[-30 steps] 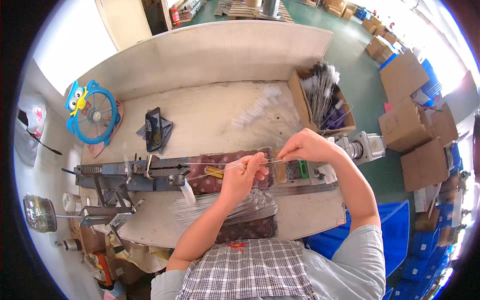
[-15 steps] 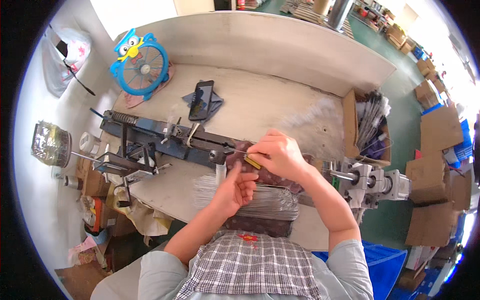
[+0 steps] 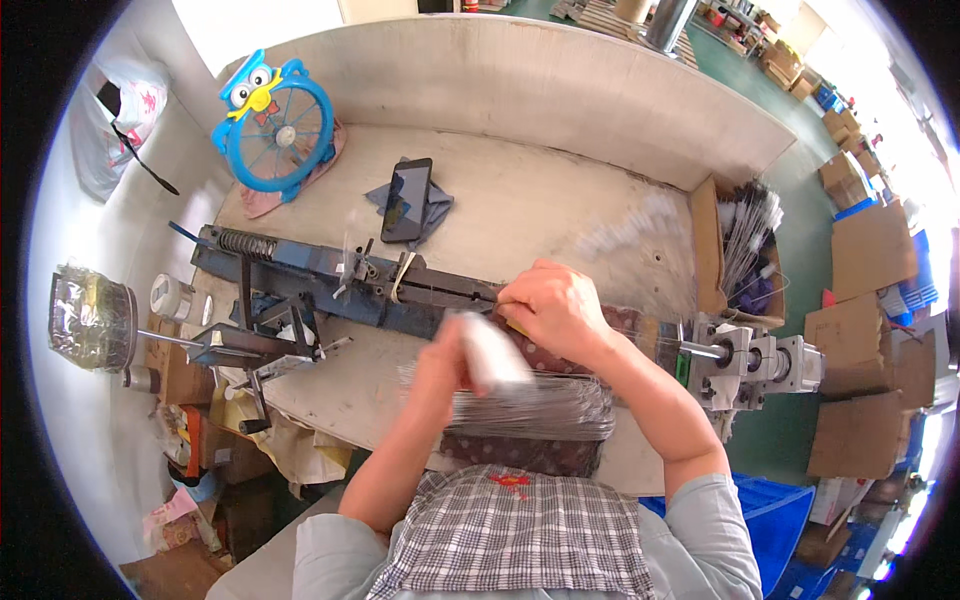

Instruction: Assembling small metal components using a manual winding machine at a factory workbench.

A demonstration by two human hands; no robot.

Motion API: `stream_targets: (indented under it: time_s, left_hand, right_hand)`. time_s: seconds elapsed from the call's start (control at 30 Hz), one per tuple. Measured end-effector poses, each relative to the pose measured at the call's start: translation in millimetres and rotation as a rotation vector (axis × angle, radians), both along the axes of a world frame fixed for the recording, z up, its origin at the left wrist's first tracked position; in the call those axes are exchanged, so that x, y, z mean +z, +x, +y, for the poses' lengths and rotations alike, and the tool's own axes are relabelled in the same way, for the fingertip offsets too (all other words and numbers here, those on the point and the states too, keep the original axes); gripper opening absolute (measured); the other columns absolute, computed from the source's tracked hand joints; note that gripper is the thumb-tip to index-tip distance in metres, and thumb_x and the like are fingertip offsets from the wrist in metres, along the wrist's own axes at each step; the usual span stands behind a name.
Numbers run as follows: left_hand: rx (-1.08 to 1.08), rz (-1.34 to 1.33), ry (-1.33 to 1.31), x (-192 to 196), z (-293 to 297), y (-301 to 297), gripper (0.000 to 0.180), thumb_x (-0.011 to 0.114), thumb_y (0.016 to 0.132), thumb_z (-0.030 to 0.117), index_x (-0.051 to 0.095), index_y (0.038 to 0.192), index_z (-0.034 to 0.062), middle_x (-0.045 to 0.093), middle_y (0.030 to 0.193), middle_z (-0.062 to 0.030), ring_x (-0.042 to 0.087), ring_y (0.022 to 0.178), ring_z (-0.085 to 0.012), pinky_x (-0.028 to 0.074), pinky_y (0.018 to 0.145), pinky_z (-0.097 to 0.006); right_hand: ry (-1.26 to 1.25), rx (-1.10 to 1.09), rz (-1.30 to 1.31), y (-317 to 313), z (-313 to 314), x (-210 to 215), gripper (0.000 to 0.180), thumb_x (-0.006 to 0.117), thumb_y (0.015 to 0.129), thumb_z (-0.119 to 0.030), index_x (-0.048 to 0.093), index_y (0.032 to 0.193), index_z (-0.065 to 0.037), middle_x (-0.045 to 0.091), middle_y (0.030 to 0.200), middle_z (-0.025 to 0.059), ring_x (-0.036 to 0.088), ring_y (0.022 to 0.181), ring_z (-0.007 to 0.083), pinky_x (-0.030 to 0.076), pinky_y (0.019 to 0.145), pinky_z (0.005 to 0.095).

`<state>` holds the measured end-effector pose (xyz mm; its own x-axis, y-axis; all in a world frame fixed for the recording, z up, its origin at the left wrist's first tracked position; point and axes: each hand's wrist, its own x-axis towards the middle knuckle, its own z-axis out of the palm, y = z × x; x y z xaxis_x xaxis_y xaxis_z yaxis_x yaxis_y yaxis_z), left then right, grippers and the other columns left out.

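My left hand (image 3: 440, 362) is closed on a white, tube-shaped handle (image 3: 497, 358), which is smeared by motion and tilted in front of the bench jig. My right hand (image 3: 556, 308) pinches at the right end of the long dark metal jig (image 3: 440, 287). A small yellow piece (image 3: 516, 326) shows under its fingers; the rest of what it holds is hidden. A thick bundle of thin grey wires (image 3: 540, 408) lies just below both hands, on a maroon spotted cloth (image 3: 520, 455).
A phone (image 3: 407, 200) lies on a grey cloth behind the jig. At the back left stands a blue cartoon-shaped fan (image 3: 285, 135). A cardboard box (image 3: 708, 250) of wires is at the right, beside a metal shaft unit (image 3: 750, 360). A crank frame (image 3: 250, 345) stands left.
My left hand has gone from loosely open to gripping the white handle, which has swung to the right. My right hand stays pinched near the jig's end. The view has shifted slightly.
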<state>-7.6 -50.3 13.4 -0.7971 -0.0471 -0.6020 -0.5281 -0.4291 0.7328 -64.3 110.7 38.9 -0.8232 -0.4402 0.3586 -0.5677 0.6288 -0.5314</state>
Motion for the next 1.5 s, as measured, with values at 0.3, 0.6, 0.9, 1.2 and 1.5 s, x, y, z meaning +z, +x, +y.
stream_targets:
  time_s: [0.3,0.6,0.9,1.2,1.5]
  left_hand:
    - [-0.394,0.375,-0.702,-56,1,7,0.044,0.07,0.075,0.047,0.067,0.075,0.0031,0.062,0.06,-0.006,0.06,0.058,-0.0177,0.046,0.055,-0.032]
    - [-0.351,0.421,-0.397,-45,18,7,0.016,0.067,0.077,0.009,0.051,0.077,0.0042,0.059,0.069,-0.0025,0.058,0.066,-0.01,0.048,0.058,-0.03]
    - [-0.133,0.454,-0.396,-63,-46,8,0.038,0.073,0.079,0.029,0.052,0.098,0.0036,0.058,0.086,-0.0062,0.058,0.075,-0.0161,0.047,0.069,-0.031]
    - [0.438,0.028,0.137,-68,-171,38,0.03,0.066,0.084,0.039,0.06,0.095,0.012,0.058,0.08,0.0024,0.056,0.07,-0.0115,0.047,0.066,-0.027]
    - [0.576,0.069,0.076,-78,-160,30,0.012,0.064,0.086,0.021,0.061,0.088,0.0093,0.057,0.07,0.002,0.054,0.064,-0.009,0.045,0.058,-0.025]
  right_hand:
    - [0.037,0.01,0.062,11,7,12,0.01,0.069,0.073,-0.014,0.07,0.081,-0.008,0.064,0.073,0.0038,0.06,0.077,0.0224,0.05,0.066,0.0353]
    - [0.003,0.148,0.214,55,36,-19,0.035,0.064,0.066,-0.006,0.06,0.101,-0.006,0.062,0.085,0.0053,0.062,0.072,0.0229,0.051,0.056,0.0322]
    - [0.206,-0.019,-0.15,42,29,-49,0.024,0.065,0.077,-0.013,0.061,0.099,-0.007,0.052,0.092,0.0094,0.059,0.088,0.0277,0.051,0.07,0.0389]
    - [0.187,0.008,-0.222,42,35,-41,0.016,0.066,0.078,-0.013,0.061,0.09,-0.004,0.054,0.087,0.0115,0.06,0.078,0.0325,0.051,0.066,0.04]
    - [0.073,0.042,-0.219,64,51,5,0.021,0.063,0.077,-0.001,0.062,0.098,-0.004,0.057,0.087,0.0132,0.06,0.08,0.0327,0.05,0.066,0.0388]
